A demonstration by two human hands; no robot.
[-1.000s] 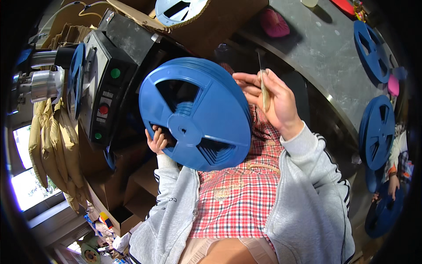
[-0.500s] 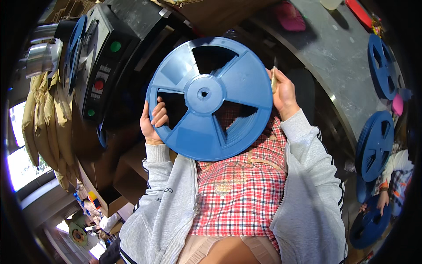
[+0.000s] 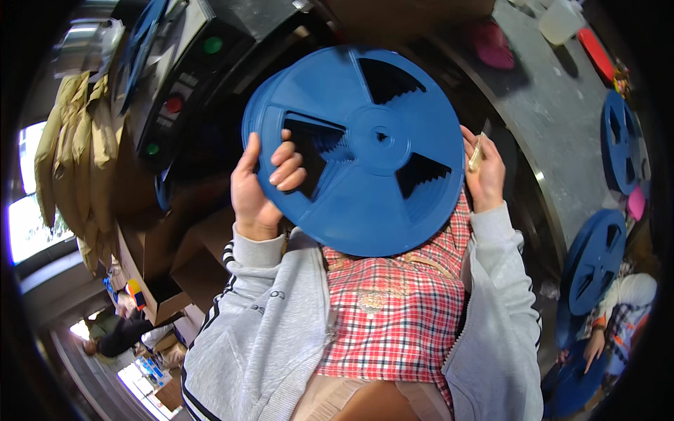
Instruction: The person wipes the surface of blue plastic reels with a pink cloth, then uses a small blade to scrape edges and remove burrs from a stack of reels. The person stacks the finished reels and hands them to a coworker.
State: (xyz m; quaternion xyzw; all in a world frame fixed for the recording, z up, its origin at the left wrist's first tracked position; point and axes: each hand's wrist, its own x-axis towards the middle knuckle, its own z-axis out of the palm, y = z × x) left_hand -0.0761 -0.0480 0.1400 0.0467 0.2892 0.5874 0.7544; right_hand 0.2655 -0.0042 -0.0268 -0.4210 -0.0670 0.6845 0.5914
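Observation:
A stack of blue plastic reels (image 3: 330,210) is held up in front of my chest, its round face toward me, with three cut-out windows and a small hub hole. My left hand (image 3: 265,184) grips its left edge, fingers curled through a window and thumb at the outer rim. At the right edge is my right hand (image 3: 486,175), its fingers partly hidden behind the reels. A small cutter knife (image 3: 477,153) with a yellowish handle and thin pointed blade sits between that hand's thumb and fingers.
A black machine (image 3: 184,84) with green and red buttons stands at upper left, near brown paper strips (image 3: 70,154). On the grey table (image 3: 537,91) lie a pink object (image 3: 491,45) and more blue reels (image 3: 597,259). A co-worker's hand (image 3: 595,345) touches a reel at lower right.
The reel stack has moved slightly right and turned in my hands, its windows now in other positions. The stack's stepped layers show more at the left. Both hands still hold its edges.

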